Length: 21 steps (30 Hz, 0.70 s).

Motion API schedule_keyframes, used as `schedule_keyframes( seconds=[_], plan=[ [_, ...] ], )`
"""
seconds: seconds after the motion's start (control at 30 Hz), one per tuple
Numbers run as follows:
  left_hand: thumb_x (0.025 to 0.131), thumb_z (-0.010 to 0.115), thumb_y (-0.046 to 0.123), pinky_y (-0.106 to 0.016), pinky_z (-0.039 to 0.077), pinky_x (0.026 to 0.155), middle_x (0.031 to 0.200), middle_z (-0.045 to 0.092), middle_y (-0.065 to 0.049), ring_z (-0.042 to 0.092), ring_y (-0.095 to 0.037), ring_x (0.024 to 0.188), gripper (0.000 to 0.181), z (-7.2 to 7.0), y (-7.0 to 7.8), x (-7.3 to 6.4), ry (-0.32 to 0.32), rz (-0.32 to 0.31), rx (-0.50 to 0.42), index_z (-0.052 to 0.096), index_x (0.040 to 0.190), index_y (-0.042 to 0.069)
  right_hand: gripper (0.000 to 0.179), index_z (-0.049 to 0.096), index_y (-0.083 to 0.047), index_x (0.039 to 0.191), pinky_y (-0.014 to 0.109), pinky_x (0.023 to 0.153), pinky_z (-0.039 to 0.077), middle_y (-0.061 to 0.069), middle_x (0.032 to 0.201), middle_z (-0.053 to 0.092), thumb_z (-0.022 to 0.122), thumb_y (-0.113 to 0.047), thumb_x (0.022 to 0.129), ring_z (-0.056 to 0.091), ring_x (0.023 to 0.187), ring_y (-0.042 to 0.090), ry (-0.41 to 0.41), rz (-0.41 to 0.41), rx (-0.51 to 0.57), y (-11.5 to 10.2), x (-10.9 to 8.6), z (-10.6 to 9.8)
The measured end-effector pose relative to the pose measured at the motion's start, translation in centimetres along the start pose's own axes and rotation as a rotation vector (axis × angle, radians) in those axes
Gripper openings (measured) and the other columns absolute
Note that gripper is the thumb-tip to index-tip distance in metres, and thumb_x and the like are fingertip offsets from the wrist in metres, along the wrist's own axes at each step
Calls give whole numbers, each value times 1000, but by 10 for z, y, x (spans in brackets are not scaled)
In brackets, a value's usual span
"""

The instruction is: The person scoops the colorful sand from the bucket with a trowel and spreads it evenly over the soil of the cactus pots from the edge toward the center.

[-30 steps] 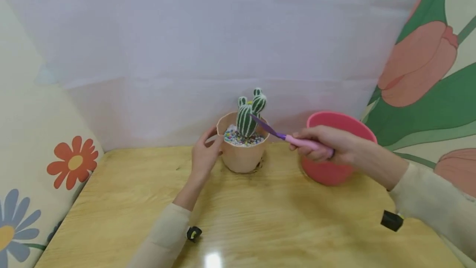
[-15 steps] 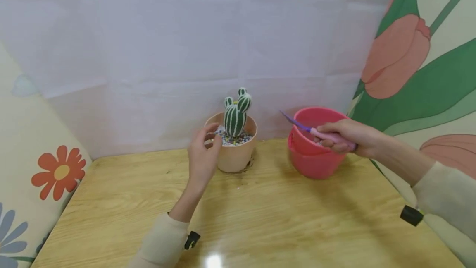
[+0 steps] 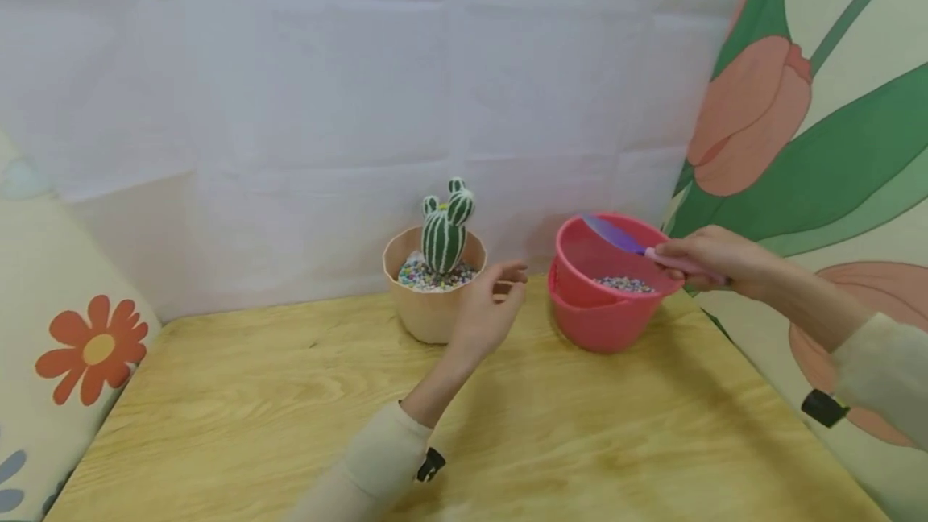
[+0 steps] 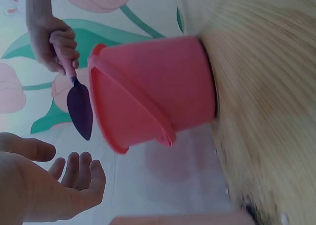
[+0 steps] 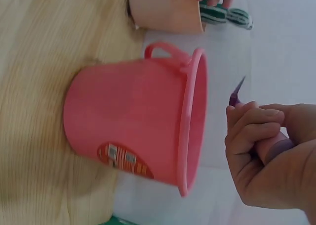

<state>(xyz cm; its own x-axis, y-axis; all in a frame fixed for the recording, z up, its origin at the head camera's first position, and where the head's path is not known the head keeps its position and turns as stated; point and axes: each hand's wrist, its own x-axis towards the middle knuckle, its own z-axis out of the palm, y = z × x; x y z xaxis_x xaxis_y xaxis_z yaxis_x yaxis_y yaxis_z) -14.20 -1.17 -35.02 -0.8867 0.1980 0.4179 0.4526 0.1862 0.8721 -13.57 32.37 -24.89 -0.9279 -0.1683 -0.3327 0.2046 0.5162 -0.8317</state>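
The trowel is in the right hand in the head view, where we see fingers wrapped round its pink handle and the purple blade reaching over the pink bucket. Multicoloured pebbles lie inside. The left hand is well to the left of the blade, overlapping the right side of the peach pot that holds the striped cactus; its fingers are loosely bent and parted. We cannot tell here whether it touches the pot.

In the left wrist view we see the trowel above the level of the bucket's rim, its tip pointing toward the left hand but apart from it. That hand's thumb stands away from its relaxed fingers.

In the right wrist view we see the right hand's grip close up, the blade nearly edge-on. An orange-red label with pale blocks is on the bucket's side; its print is too blurred for us to read.
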Motion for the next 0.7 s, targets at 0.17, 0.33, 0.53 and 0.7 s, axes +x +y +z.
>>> schedule_keyframes(
  seconds=[0.17,0.33,0.53,0.7],
  plan=[
    [98,62,10,-35,60,80,115,67,-14,68,-28,96,35,25,-4,12,-10,-182,-156,64,132,5,47,68,1,80,27,48,34,3,61,51,66,-42,99,37,48,13,26,-16,-147,5,8,-6],
    [98,65,10,-40,60,82,112,65,-14,67,-33,96,42,50,-11,25,64,-463,-477,57,139,3,44,71,-1,78,26,46,35,1,55,49,65,-38,100,39,47,12,83,-80,-352,9,22,-9],
    [97,70,10,-39,62,78,117,66,-19,68,-28,94,44,64,-19,35,162,-592,-781,56,137,4,39,70,-4,70,25,45,35,1,56,56,65,-28,101,43,48,11,122,-200,-626,8,47,2],
    [93,72,3,-39,62,77,118,65,-16,69,-27,96,47,72,-17,42,173,-605,-838,57,137,3,48,48,-16,56,24,42,26,-3,50,39,65,-24,99,32,44,10,157,-251,-803,6,58,13]
  ],
)
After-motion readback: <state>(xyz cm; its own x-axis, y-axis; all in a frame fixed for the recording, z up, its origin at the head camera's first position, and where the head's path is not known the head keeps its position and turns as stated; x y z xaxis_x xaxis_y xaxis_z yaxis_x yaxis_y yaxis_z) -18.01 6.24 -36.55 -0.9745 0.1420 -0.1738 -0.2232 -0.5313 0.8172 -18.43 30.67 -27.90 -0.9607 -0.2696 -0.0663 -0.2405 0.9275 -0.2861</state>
